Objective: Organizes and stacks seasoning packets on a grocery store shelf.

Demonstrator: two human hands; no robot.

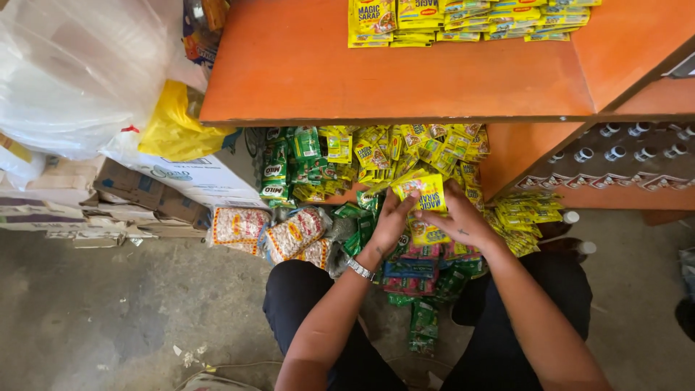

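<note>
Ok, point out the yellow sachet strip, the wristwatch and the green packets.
yellow sachet strip [421, 194], head view, middle of its front face
wristwatch [360, 269], head view, metal band
green packets [275, 171], head view, one packet's front

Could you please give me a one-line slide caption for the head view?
Both hands, left hand and right hand, hold yellow sachets under an orange shelf.

Bare forearms, silver wristwatch [360, 269] on the left wrist, dark trousers [304, 304].
</note>
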